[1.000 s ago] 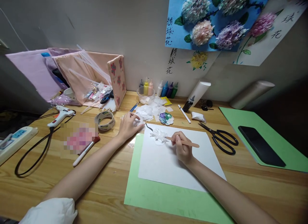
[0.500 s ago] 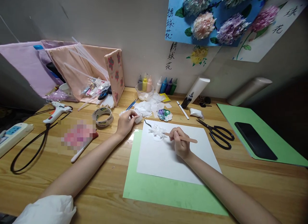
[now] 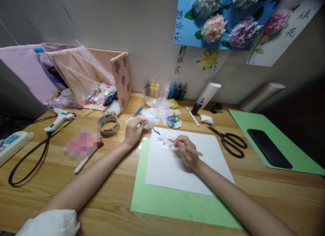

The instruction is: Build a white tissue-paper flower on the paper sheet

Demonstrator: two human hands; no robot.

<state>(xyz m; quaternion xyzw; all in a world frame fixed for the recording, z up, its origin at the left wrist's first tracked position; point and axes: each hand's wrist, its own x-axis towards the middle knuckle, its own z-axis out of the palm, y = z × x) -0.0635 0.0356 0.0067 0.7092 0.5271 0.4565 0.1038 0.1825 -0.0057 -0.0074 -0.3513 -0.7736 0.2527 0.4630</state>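
Observation:
My right hand (image 3: 187, 150) grips a flat wooden stick (image 3: 194, 150), its far tip in a white ruffled flower shape (image 3: 165, 141) on the white paper (image 3: 177, 175). A dark painted stem (image 3: 156, 131) runs beside the flower at the sheet's upper left corner. Under the paper lies a green sheet (image 3: 162, 202). My left hand (image 3: 133, 130) rests left of the paper, thumb and forefinger pinched at the edge of the loose white tissue pieces (image 3: 151, 115); it seems to hold a small tissue piece, partly hidden by the fingers.
Behind the hands are a painted flower palette (image 3: 174, 121), paint bottles (image 3: 172, 90) and a white pen (image 3: 193, 117). Black scissors (image 3: 231, 141) and a black phone (image 3: 269, 148) lie right. A tape roll (image 3: 108, 124), glue gun (image 3: 59, 119) and pink fabric box (image 3: 120, 80) stand left.
My right hand has moved slightly left with the stick, whose tip now reaches farther into the white flower. My left hand has shifted slightly, still pinched near the tissue pieces.

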